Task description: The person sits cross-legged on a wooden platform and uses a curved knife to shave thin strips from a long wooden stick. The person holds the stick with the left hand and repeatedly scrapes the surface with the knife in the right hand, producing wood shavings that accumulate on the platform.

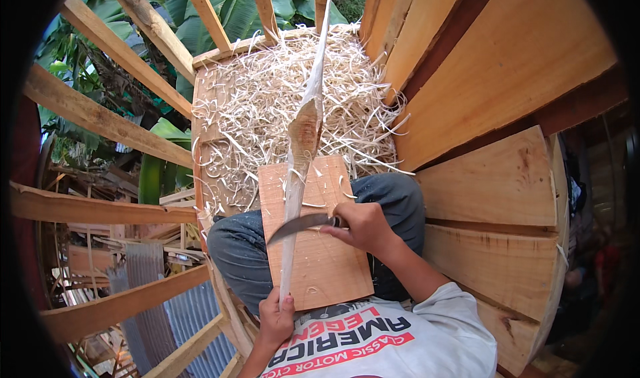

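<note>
A long pale wooden stick (296,178), peeled white along most of its length with a brown bark patch near the middle, lies over a flat wooden board (327,258) resting on my lap. My left hand (276,317) grips the stick's near end at the board's lower edge. My right hand (359,225) is closed around the handle of a curved knife (299,225), whose blade rests across the stick. My knees in grey trousers (233,251) show on both sides of the board.
A thick heap of pale wood shavings (280,105) covers the plank floor ahead. Wooden plank walls (493,111) rise on the right. An open timber frame (107,118) stands on the left, with banana leaves and corrugated metal roofing (167,311) beyond.
</note>
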